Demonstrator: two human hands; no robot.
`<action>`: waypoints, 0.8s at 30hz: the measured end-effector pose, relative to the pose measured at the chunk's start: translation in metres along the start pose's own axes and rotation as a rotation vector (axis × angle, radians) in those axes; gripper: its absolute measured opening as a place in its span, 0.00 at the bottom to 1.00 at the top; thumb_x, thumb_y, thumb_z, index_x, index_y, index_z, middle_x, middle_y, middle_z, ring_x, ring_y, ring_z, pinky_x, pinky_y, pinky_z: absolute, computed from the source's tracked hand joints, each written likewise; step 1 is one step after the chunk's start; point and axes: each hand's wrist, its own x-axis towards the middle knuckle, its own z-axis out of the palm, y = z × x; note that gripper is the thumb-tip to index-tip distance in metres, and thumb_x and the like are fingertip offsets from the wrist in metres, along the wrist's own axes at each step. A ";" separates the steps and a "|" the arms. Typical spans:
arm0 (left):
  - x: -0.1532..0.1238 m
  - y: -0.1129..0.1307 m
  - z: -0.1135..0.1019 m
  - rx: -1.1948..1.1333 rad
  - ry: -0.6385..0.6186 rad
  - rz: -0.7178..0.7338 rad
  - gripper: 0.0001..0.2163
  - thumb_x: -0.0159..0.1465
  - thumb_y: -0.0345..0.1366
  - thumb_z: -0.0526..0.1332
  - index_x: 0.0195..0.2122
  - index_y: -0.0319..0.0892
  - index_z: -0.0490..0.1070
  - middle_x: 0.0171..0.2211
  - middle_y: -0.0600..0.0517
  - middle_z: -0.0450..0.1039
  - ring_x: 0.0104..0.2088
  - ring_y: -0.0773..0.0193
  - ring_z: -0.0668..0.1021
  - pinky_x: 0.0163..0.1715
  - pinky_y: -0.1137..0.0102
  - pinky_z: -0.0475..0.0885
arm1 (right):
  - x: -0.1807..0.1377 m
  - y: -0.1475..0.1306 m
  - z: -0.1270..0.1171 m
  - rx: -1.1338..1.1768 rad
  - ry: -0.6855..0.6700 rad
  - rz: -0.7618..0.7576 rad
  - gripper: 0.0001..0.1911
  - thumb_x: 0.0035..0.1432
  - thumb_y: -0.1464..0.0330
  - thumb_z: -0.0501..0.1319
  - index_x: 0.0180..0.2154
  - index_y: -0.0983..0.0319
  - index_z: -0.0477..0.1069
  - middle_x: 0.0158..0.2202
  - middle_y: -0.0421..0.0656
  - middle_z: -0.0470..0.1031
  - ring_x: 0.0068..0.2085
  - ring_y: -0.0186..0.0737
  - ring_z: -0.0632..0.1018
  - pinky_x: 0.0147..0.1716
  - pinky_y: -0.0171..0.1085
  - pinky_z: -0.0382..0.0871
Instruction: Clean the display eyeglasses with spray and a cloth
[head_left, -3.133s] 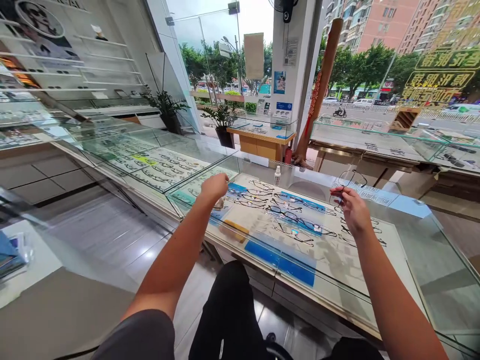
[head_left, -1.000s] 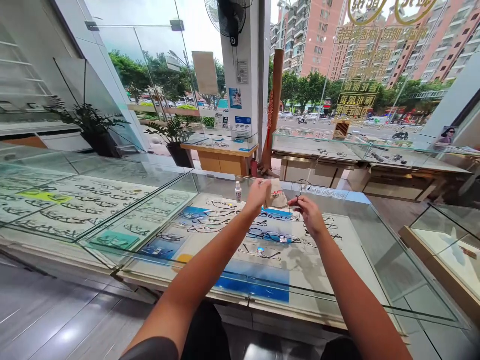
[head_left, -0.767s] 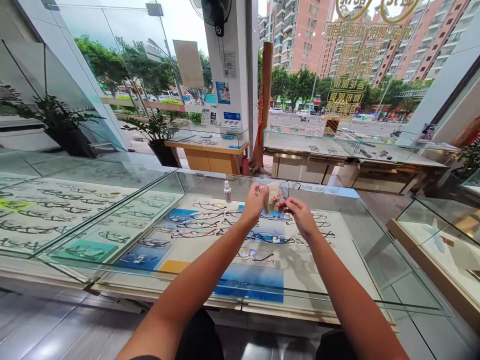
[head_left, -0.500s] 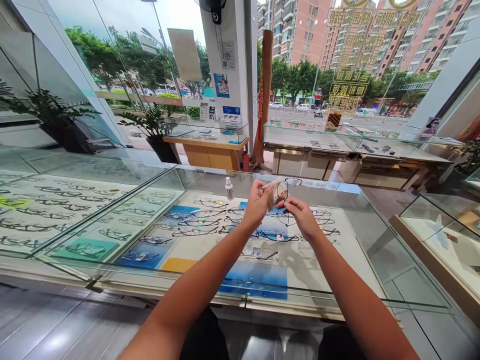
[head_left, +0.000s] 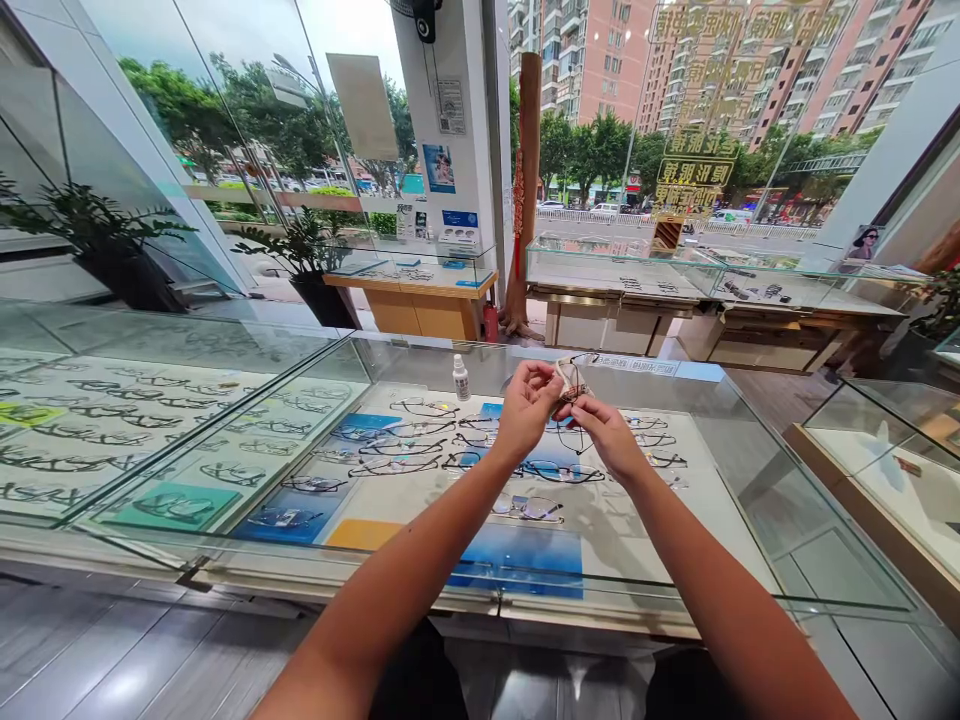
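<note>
Both my hands meet above a glass display counter (head_left: 750,520). My left hand (head_left: 526,408) pinches a pale cleaning cloth (head_left: 568,376) against a lens. My right hand (head_left: 609,434) holds a pair of thin dark-framed glasses (head_left: 576,436) by the frame, with one temple hanging down below the fingers. The cloth wraps round part of the glasses, so the lens under it is hidden. Fingers of both hands are closed.
A small white spray bottle (head_left: 460,378) stands on the counter top, left of my hands. Rows of glasses (head_left: 409,448) lie inside the case below. More glass counters stand at left (head_left: 150,400), ahead (head_left: 622,265) and right (head_left: 885,450). Potted plants (head_left: 307,255) sit by the window.
My left hand picked up the cloth from the counter and brought it to the glasses in my right hand. The hands have drawn together, the cloth now folded round a lens.
</note>
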 end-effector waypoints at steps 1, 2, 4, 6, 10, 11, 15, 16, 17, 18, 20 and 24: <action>-0.001 0.001 0.001 -0.022 -0.015 -0.020 0.26 0.56 0.53 0.79 0.44 0.45 0.69 0.37 0.54 0.77 0.33 0.68 0.78 0.33 0.73 0.74 | 0.000 -0.001 0.000 0.013 -0.008 -0.003 0.18 0.64 0.48 0.69 0.37 0.55 0.82 0.40 0.44 0.81 0.45 0.49 0.76 0.50 0.46 0.69; -0.001 0.003 0.001 -0.047 -0.029 -0.045 0.27 0.55 0.52 0.80 0.44 0.45 0.67 0.37 0.54 0.78 0.31 0.68 0.78 0.31 0.73 0.73 | -0.001 -0.002 0.000 0.027 -0.020 -0.007 0.18 0.65 0.48 0.69 0.37 0.55 0.82 0.40 0.44 0.81 0.46 0.49 0.76 0.50 0.46 0.70; -0.001 0.006 0.002 -0.082 -0.048 -0.094 0.30 0.53 0.50 0.81 0.46 0.46 0.65 0.39 0.53 0.80 0.27 0.69 0.77 0.27 0.73 0.72 | -0.001 -0.004 0.000 0.051 -0.050 -0.019 0.17 0.66 0.49 0.68 0.37 0.55 0.82 0.41 0.44 0.81 0.47 0.49 0.76 0.50 0.45 0.70; 0.000 0.008 0.001 -0.106 -0.071 -0.137 0.32 0.52 0.50 0.82 0.47 0.46 0.65 0.38 0.52 0.81 0.24 0.70 0.75 0.25 0.72 0.70 | -0.002 -0.006 -0.001 0.059 -0.079 -0.031 0.16 0.68 0.50 0.67 0.38 0.55 0.82 0.41 0.44 0.80 0.47 0.49 0.77 0.52 0.46 0.69; 0.002 0.012 -0.003 -0.074 -0.200 -0.199 0.26 0.56 0.52 0.79 0.46 0.42 0.72 0.29 0.54 0.78 0.22 0.69 0.73 0.24 0.71 0.67 | -0.004 -0.009 -0.003 0.048 -0.109 -0.038 0.17 0.68 0.49 0.67 0.38 0.55 0.81 0.40 0.44 0.80 0.48 0.49 0.77 0.54 0.46 0.69; 0.002 0.012 -0.004 -0.046 -0.238 -0.200 0.24 0.59 0.52 0.78 0.44 0.42 0.74 0.27 0.54 0.76 0.23 0.69 0.74 0.24 0.71 0.67 | -0.005 -0.009 -0.004 0.047 -0.113 -0.042 0.17 0.68 0.49 0.67 0.38 0.55 0.81 0.40 0.43 0.80 0.47 0.49 0.77 0.54 0.46 0.69; 0.001 0.013 -0.007 0.039 -0.328 -0.179 0.20 0.65 0.54 0.73 0.39 0.40 0.75 0.27 0.53 0.73 0.27 0.67 0.75 0.25 0.73 0.67 | -0.005 -0.009 -0.006 0.042 -0.123 -0.056 0.16 0.68 0.50 0.67 0.38 0.55 0.81 0.39 0.43 0.78 0.46 0.48 0.76 0.54 0.46 0.68; 0.001 0.013 -0.007 0.040 -0.332 -0.174 0.20 0.65 0.54 0.73 0.40 0.41 0.75 0.27 0.53 0.73 0.27 0.68 0.74 0.26 0.73 0.67 | -0.005 -0.009 -0.006 0.042 -0.124 -0.051 0.17 0.68 0.50 0.67 0.38 0.55 0.81 0.39 0.43 0.78 0.46 0.48 0.76 0.54 0.46 0.69; 0.001 0.012 -0.008 0.035 -0.333 -0.171 0.20 0.65 0.54 0.73 0.41 0.41 0.74 0.27 0.54 0.72 0.26 0.69 0.73 0.26 0.73 0.67 | -0.005 -0.008 -0.006 0.046 -0.126 -0.044 0.17 0.68 0.49 0.67 0.38 0.55 0.80 0.39 0.43 0.78 0.46 0.48 0.76 0.54 0.46 0.69; 0.000 0.012 -0.007 0.026 -0.334 -0.171 0.21 0.64 0.53 0.74 0.42 0.41 0.73 0.27 0.55 0.71 0.26 0.69 0.72 0.25 0.74 0.67 | -0.005 -0.008 -0.006 0.056 -0.127 -0.034 0.17 0.68 0.49 0.68 0.38 0.56 0.80 0.39 0.43 0.78 0.46 0.48 0.76 0.54 0.46 0.69; -0.001 0.011 -0.007 0.002 -0.353 -0.180 0.22 0.64 0.53 0.74 0.44 0.41 0.70 0.25 0.57 0.70 0.24 0.71 0.71 0.24 0.75 0.66 | -0.005 -0.007 -0.006 0.091 -0.126 -0.007 0.17 0.67 0.49 0.69 0.37 0.56 0.80 0.38 0.43 0.78 0.45 0.47 0.77 0.54 0.45 0.69; -0.002 0.012 -0.005 -0.022 -0.384 -0.177 0.23 0.64 0.51 0.75 0.46 0.41 0.67 0.23 0.58 0.71 0.22 0.71 0.71 0.23 0.76 0.67 | -0.004 -0.006 -0.003 0.174 -0.118 0.053 0.20 0.62 0.47 0.72 0.36 0.57 0.81 0.37 0.43 0.79 0.44 0.48 0.78 0.55 0.47 0.70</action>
